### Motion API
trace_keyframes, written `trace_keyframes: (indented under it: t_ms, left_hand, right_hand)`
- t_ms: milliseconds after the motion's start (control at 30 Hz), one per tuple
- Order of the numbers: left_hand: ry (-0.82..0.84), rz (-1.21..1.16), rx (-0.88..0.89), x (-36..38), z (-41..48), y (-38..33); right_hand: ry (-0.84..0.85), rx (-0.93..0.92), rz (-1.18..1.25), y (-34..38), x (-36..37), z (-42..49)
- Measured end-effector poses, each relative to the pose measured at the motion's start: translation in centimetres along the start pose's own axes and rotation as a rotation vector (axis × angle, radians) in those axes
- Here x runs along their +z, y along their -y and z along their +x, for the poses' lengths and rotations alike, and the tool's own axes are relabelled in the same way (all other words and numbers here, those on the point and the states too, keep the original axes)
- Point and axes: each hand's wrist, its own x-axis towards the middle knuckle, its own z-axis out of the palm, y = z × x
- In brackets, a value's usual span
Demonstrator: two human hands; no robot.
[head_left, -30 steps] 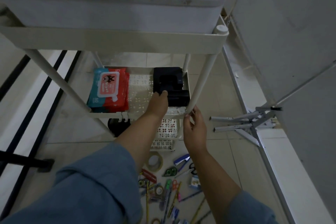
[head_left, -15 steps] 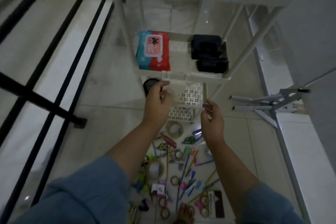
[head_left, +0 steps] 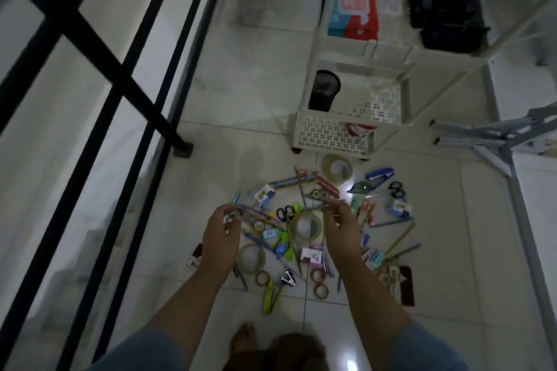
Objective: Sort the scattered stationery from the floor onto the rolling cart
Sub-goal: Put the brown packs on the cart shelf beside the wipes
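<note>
Scattered stationery covers the floor tiles below me: pens, pencils, tape rolls [head_left: 337, 168], black scissors [head_left: 284, 211], a blue stapler [head_left: 380, 174] and small boxes. My left hand [head_left: 220, 238] and my right hand [head_left: 342, 227] hover above the pile with loosely curled fingers and hold nothing. The white rolling cart [head_left: 391, 51] stands beyond the pile at the upper right. Its middle shelf carries a red and blue wipes pack [head_left: 355, 6] and a black hole punch [head_left: 446, 18]. A black cup [head_left: 324, 93] sits on the lowest shelf.
A black metal railing [head_left: 99, 93] runs along the left, its foot [head_left: 183, 149] on the floor near the pile. A folded grey metal stand [head_left: 494, 135] lies at the right by the wall. My bare foot [head_left: 244, 339] shows at the bottom.
Both hands have pulled back from the cart's middle shelf and come down over the floor pile. The view has tilted down; the black hole punch stays on the shelf.
</note>
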Motion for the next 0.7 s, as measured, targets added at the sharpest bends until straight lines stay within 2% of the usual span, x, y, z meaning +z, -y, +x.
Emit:
trace_keyframes:
  t_ms: [133,267,433,533,600,700]
  left_hand:
    - [-0.076,-0.053,-0.181,0.6,-0.1,7.7]
    - [-0.191,-0.100,-0.439,3.3,2.5,17.8]
    - [-0.174,-0.197,-0.759,7.9,7.0,31.0]
    - [-0.290,-0.299,-0.904,10.1,9.8,35.6]
    - [-0.341,-0.219,-0.975,11.2,11.2,37.7]
    - [-0.249,0.031,-0.962,11.8,11.7,38.2]
  right_hand:
    - [0.141,-0.007,-0.052,-4.3,5.0,-1.4]
    - [0.263,-0.078,-0.165,-10.5,11.0,0.1]
    - [0.390,-0.205,-0.274,-19.8,18.1,2.7]
    - [0.416,-0.254,-0.296,-23.9,20.7,4.0]
    - [0.420,-0.259,-0.285,-25.5,21.6,4.5]
    - [0.440,-0.268,-0.251,-26.3,22.1,4.7]
